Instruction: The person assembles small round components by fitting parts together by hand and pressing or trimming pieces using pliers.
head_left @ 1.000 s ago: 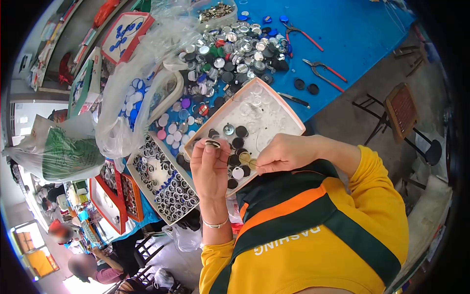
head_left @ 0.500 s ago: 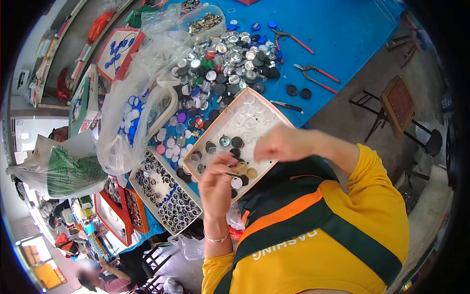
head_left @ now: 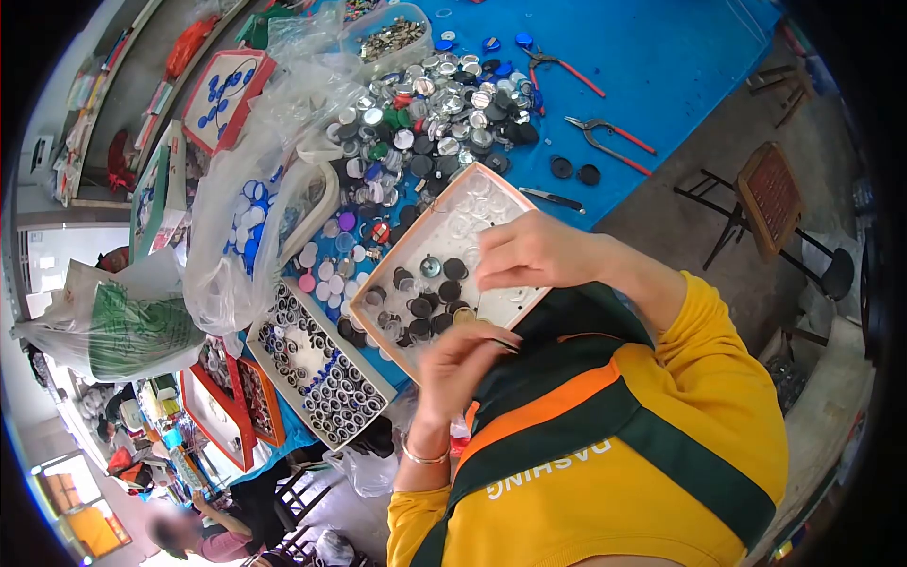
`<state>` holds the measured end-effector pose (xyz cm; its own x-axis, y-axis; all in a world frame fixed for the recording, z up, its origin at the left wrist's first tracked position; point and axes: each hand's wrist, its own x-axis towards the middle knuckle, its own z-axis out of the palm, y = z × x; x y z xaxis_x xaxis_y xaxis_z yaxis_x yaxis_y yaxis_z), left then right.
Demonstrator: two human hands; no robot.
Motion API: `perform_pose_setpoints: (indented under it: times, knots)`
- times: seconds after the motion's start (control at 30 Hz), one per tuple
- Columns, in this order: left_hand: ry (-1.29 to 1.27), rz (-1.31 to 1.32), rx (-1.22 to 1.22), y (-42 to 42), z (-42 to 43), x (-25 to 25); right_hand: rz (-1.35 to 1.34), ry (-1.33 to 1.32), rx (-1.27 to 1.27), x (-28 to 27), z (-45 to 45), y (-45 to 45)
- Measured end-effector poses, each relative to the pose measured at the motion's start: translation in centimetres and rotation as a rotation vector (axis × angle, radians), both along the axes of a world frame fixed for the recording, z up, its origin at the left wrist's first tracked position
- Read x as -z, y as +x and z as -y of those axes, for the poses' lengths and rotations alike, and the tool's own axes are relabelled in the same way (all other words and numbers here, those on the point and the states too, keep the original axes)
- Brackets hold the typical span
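Observation:
My left hand (head_left: 455,369), with a bracelet at the wrist, is closed at the near edge of a shallow white tray (head_left: 404,253) with an orange rim. Its fingertips pinch a thin dark piece (head_left: 507,344), seen edge-on; its kind is unclear. My right hand (head_left: 529,250) is over the tray's right part, fingers curled together; what they hold, if anything, is hidden. Inside the tray lie several black discs (head_left: 453,268), a teal-centred round piece (head_left: 430,266), clear discs (head_left: 480,194) and a gold-coloured disc (head_left: 463,316) partly behind my left hand.
Beyond the tray is a heap of round metal and black pieces (head_left: 444,118) on the blue table (head_left: 652,57). Red-handled pliers (head_left: 614,142) and tweezers (head_left: 552,198) lie to the right. A box of ring-like pieces (head_left: 345,402) stands left. Another person (head_left: 213,539) sits at lower left.
My left hand has moved right and toward my body, from above the tray to its near edge. My right hand has shifted slightly up and is less blurred. More black discs show.

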<state>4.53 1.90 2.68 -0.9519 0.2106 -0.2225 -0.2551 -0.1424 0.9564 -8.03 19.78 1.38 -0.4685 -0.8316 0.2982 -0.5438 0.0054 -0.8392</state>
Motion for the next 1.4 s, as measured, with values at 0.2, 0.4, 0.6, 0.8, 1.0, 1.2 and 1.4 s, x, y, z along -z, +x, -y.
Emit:
perform_pose_setpoints:
  times: [0.2, 0.4, 0.6, 0.8, 1.0, 1.2, 1.4]
  knots:
    - [0.406, 0.050, -0.517, -2.1, 1.8, 2.3, 0.023, 0.032, -0.116, 0.8, -0.9, 3.1]
    - [-0.050, -0.091, -0.148, 0.2, -1.6, 2.0, -0.119, -0.043, 0.084, -0.1, -0.6, 0.4]
    - [-0.075, -0.121, -0.124, 0.3, -2.1, 1.2, 0.351, -0.092, 0.019, 1.5, 0.9, 2.0]
    - [0.159, 0.135, -0.249, -2.2, -1.4, 2.6, 0.322, -0.021, 0.243, 2.7, -1.6, 2.7]
    - [-0.003, 0.056, -0.167, -4.8, -3.8, 2.8, 0.515, -0.290, 0.428, 3.2, -3.1, 4.2]
    - [-0.078, -0.004, -0.057, -7.1, -6.9, 3.8, 0.568, -0.358, 0.710, 4.4, -5.2, 4.5]
    - [-0.688, -0.395, 0.194, -13.7, -9.5, 6.0, 0.525, -0.313, 0.964, 3.9, -9.8, 2.6]
